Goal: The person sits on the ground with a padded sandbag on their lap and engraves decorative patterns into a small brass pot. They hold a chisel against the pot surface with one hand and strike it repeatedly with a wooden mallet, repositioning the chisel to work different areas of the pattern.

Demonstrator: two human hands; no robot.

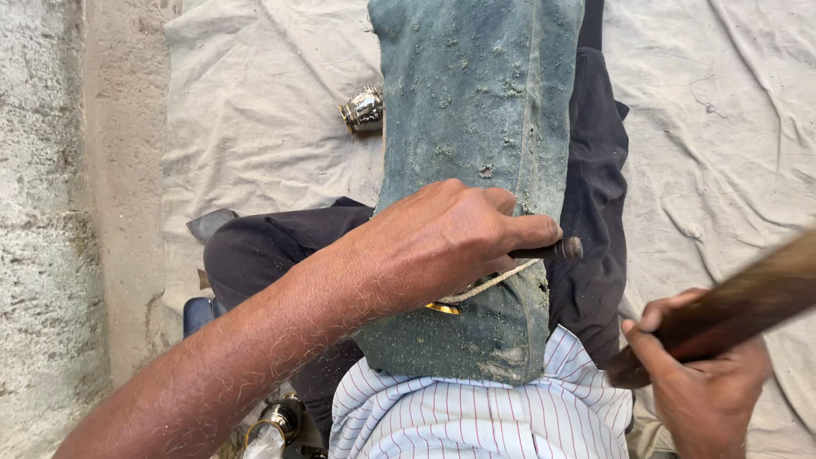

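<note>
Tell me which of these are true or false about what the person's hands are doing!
1. The left hand grips a dark metal punch. True.
2. The right hand is empty. False: it holds a wooden mallet.
3. A green dusty pad lies over the person's lap. True.
4. The small shiny metal pot sits on the pad. False: it lies beside it on the pale cloth.
5. The shirt is plain black. False: it is white with stripes.

Small metal pot (363, 110) on cloth (263, 119)
</note>
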